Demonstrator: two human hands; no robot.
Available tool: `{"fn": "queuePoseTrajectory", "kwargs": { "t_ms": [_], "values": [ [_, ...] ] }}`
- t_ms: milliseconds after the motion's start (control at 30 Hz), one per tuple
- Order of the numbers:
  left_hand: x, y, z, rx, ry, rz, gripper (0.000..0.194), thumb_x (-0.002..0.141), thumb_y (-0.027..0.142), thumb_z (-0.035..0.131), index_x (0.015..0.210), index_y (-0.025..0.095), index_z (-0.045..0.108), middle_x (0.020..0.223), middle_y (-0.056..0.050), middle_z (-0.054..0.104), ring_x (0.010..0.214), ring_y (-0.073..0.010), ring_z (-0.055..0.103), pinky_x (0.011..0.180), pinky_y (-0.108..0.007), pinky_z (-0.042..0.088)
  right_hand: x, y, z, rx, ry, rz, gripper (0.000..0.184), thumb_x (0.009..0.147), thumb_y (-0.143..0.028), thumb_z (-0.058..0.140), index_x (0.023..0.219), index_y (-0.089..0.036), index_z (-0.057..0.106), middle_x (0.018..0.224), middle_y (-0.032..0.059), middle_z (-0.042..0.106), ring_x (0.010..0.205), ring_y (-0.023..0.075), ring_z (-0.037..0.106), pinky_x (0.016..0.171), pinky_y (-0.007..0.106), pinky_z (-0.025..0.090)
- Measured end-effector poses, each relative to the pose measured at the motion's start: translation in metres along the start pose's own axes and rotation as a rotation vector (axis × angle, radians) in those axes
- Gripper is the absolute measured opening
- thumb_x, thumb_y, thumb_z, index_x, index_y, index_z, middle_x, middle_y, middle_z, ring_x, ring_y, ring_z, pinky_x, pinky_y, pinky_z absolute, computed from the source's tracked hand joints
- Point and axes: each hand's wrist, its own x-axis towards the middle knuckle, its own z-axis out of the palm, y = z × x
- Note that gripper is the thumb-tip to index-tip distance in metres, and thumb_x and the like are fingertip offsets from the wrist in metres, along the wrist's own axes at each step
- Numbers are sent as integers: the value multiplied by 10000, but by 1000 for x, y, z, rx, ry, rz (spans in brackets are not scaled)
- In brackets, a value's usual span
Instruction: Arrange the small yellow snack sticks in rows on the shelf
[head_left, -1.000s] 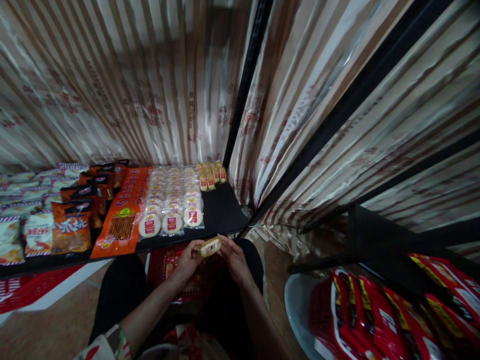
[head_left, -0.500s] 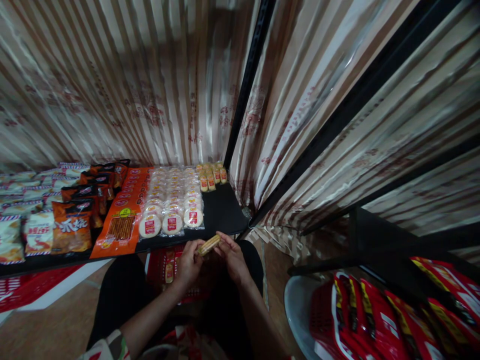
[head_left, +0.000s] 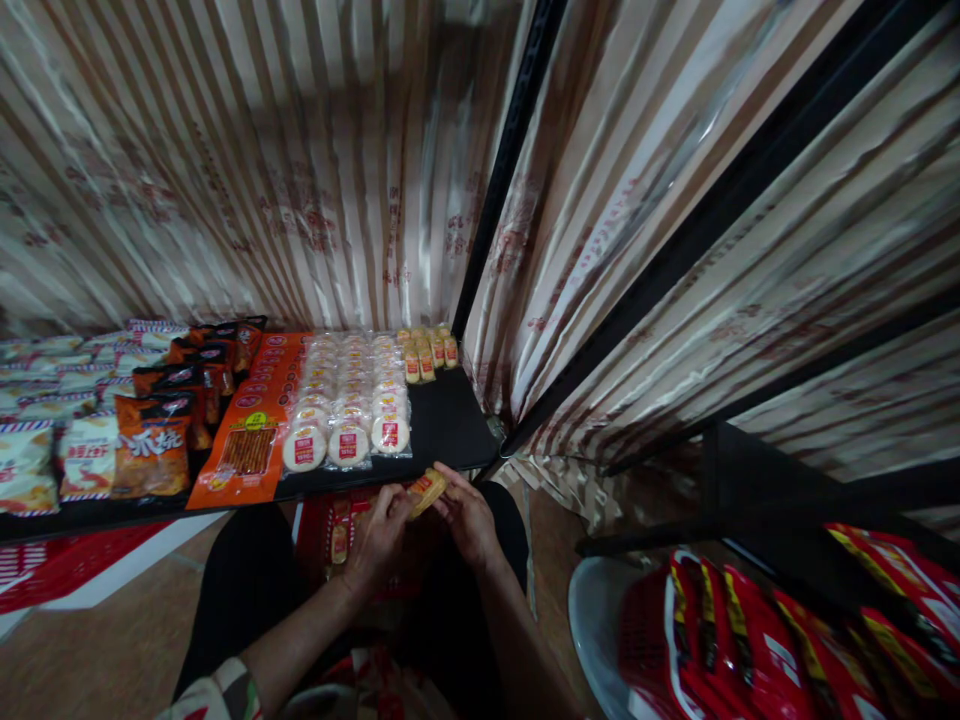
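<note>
Between my two hands, just off the front edge of the black shelf [head_left: 450, 420], is a small yellow snack pack [head_left: 428, 491] with a red label. My left hand [head_left: 381, 530] pinches its left end, and the fingers of my right hand [head_left: 466, 517] grip the other end. Below my hands, a red basket [head_left: 307, 535] between my knees holds similar small packs, partly hidden by my left arm. On the shelf's far right corner stand matching yellow packs [head_left: 427, 357] in short rows. Left of them lie rows of round white rice crackers [head_left: 348, 441] in clear wrappers.
Farther left on the shelf are a flat orange packet of sticks [head_left: 244, 450], orange-and-black snack bags [head_left: 154, 445] and white snack bags [head_left: 88, 455]. A black upright post [head_left: 499, 190] rises at the corner before striped curtains [head_left: 337, 170]. Lower right, red packages [head_left: 772, 630] fill a basket.
The yellow pack has turned in my fingers, so its red-labelled face now shows instead of its side. Both hands stay in nearly the same place. The view has shifted slightly.
</note>
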Motion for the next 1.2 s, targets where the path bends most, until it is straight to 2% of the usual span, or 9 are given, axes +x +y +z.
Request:
{"fn": "queuePoseTrajectory", "kwargs": {
  "t_ms": [133, 300, 467, 667, 867, 933, 1100, 1200],
  "values": [
    [-2, -5, 1, -44, 8, 4, 286, 767, 262, 536, 1034, 291, 637, 1014, -33, 561, 880, -172, 497, 765, -223, 383, -2, -2, 0, 24, -6, 6, 348, 568, -193, 624, 910, -191, 690, 919, 48, 699, 842, 184, 621, 809, 317, 454],
    [-4, -4, 0, 96, -32, 49, 312, 789, 289, 511, 1085, 309, 607, 1059, -36, 546, 890, -178, 501, 750, -231, 383, -5, -4, 4, 29, -3, -6, 299, 593, -248, 639, 882, -192, 691, 927, 48, 698, 836, 174, 621, 779, 291, 453],
    [-5, 2, -4, 114, -29, 60, 325, 771, 273, 538, 1088, 316, 600, 1053, -31, 559, 889, -181, 513, 757, -232, 399, -6, -2, 4, 37, -17, -16, 305, 596, -247, 644, 893, -194, 687, 902, 39, 697, 826, 165, 615, 781, 282, 448],
    [-6, -2, -2, 111, -33, 80, 365, 717, 281, 604, 1081, 314, 606, 1084, -34, 560, 925, -197, 524, 783, -251, 420, -2, 1, -1, 48, -42, -7, 317, 609, -266, 623, 912, -189, 676, 950, 50, 687, 868, 178, 606, 807, 292, 442],
    [-6, 0, -1, 318, -37, 209, 322, 813, 286, 459, 1117, 300, 562, 1081, -26, 560, 947, -173, 527, 773, -276, 454, 1, 4, 1, 19, -15, -53, 220, 676, -350, 642, 857, -225, 647, 976, 39, 661, 866, 179, 607, 769, 295, 463],
    [-6, 2, -1, 333, -29, 185, 296, 825, 311, 445, 1092, 288, 570, 1057, -20, 571, 931, -164, 536, 773, -265, 450, 1, 5, 2, -16, -41, -73, 187, 685, -338, 645, 844, -241, 631, 966, 32, 657, 858, 177, 609, 772, 304, 467],
    [-4, 9, 0, 253, -11, -6, 254, 807, 374, 458, 993, 260, 588, 933, 8, 605, 877, -150, 550, 739, -230, 442, 5, 10, 0, -27, -58, -87, 174, 672, -313, 669, 807, -238, 590, 968, 18, 651, 834, 157, 615, 780, 300, 471],
    [-3, 10, 0, 222, 12, -31, 251, 802, 389, 459, 957, 246, 593, 887, 11, 604, 835, -145, 552, 700, -221, 443, 5, 13, -2, -31, -60, -86, 202, 660, -304, 675, 809, -231, 559, 976, 23, 648, 834, 163, 621, 774, 306, 476]
  ]
}}
